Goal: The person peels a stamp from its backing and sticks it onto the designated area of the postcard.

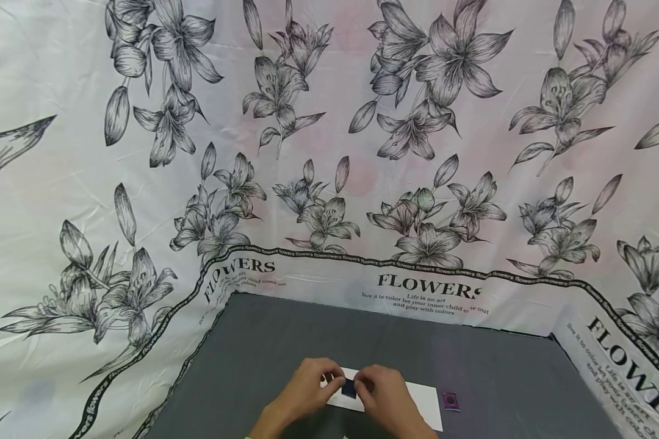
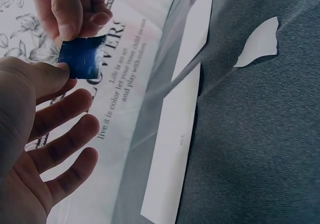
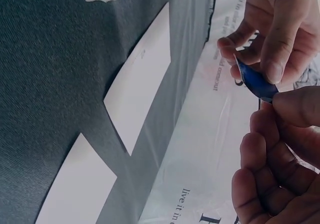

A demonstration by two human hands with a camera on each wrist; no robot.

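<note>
Both hands hold a small, thin, glossy dark-blue square above the table. My left hand pinches one edge between thumb and index finger; in the left wrist view the other fingers of this left hand are spread apart. My right hand pinches the opposite side with thumb and fingertips. In the right wrist view the blue square looks bent into a curve between the left hand and the right hand. Two white paper strips lie below the hands.
A torn white paper scrap lies on the dark grey tabletop, apart from the strips. A small purple square item sits right of the right-hand paper. Flower-printed white cloth surrounds the table at the back and sides.
</note>
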